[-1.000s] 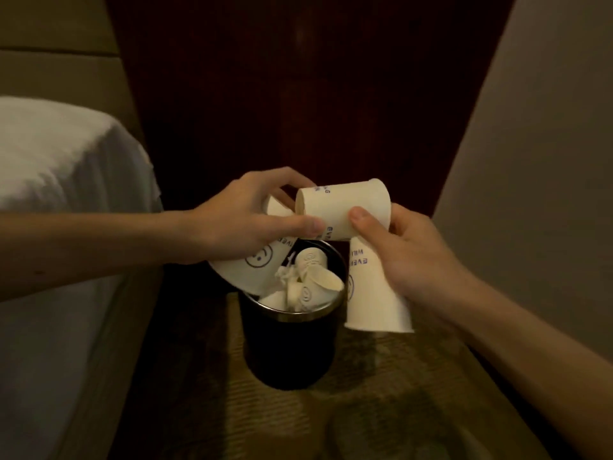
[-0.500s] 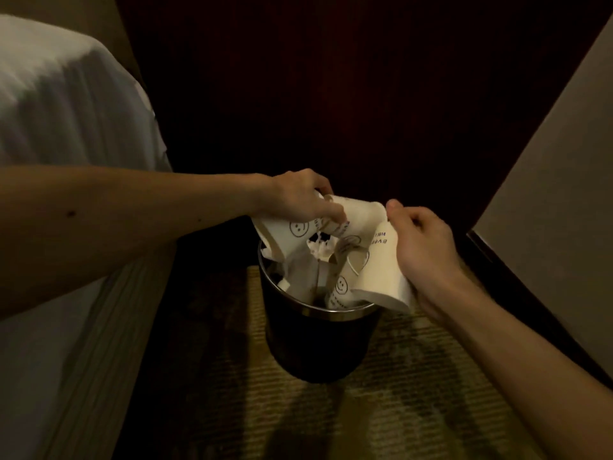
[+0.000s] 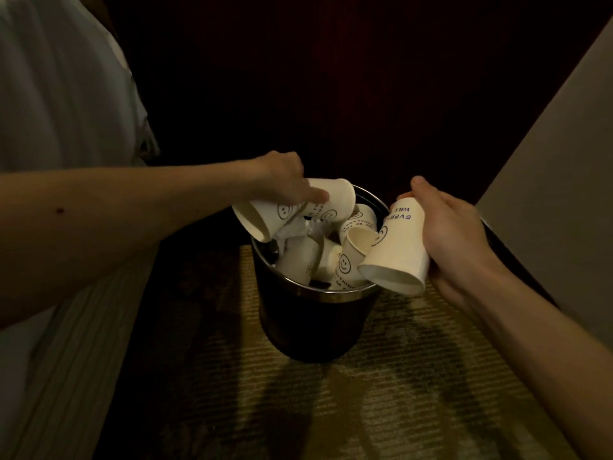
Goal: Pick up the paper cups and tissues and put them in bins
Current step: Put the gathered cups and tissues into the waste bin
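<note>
Cups (image 3: pixel 345 260) fill the bin (image 3: pixel 315 320) just below both grips. Left grip (image 3: pixel 282 184) curls tight round a sideways cup (image 3: pixel 265 215), its mouth pointing down-left. Right grip (image 3: pixel 447 234) clasps a tilted cup (image 3: pixel 394 250), base up under the thumb, mouth toward the person.

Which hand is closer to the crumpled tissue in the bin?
Left. The left hand is just above the crumpled tissue; the right hand is across the bin, at its right rim.
</note>
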